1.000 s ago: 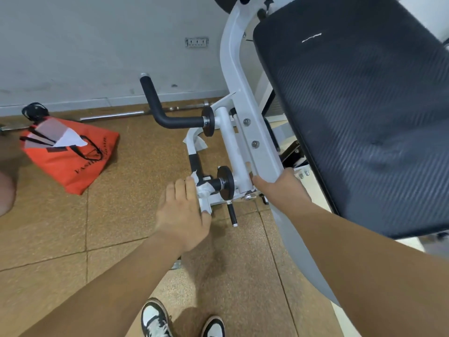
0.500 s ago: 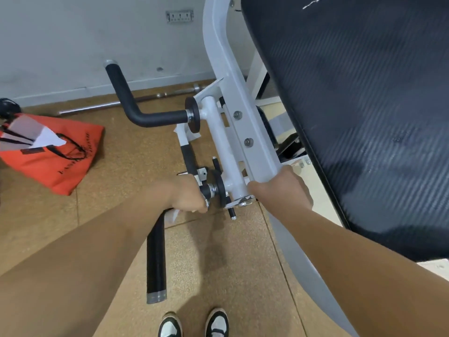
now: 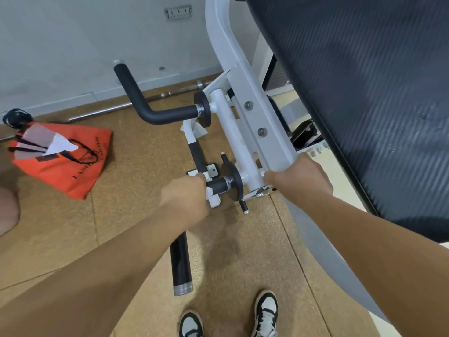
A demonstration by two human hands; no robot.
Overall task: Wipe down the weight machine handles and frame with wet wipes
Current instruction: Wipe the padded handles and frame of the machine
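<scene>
Now the left hand [image 3: 188, 198] is closed around the lower handle [image 3: 181, 266] of the weight machine, near where its black grip meets the round black collar [image 3: 233, 181] at the pivot. A second ago that hand lay flat and open over the same spot; it has since curled into a fist, and a strip of white wet wipe [image 3: 209, 190] shows at the 3 o'clock edge of the knuckles — pressed between palm and grip. The handle's free end runs down towards 6 o'clock, bare and black. The right hand [image 3: 300, 176] stays wrapped over the lower end of the white frame bar [image 3: 257, 122], fingers hidden behind it, steadying the machine; whether it holds a wipe I cannot tell. The upper handle [image 3: 145, 103] juts out at 10 o'clock, untouched, and an orange bag [image 3: 73, 171] lies on the floor at 9 o'clock. By my reading the wiping stroke on this handle is just starting — the closed grip suits a slide down its length.
</scene>
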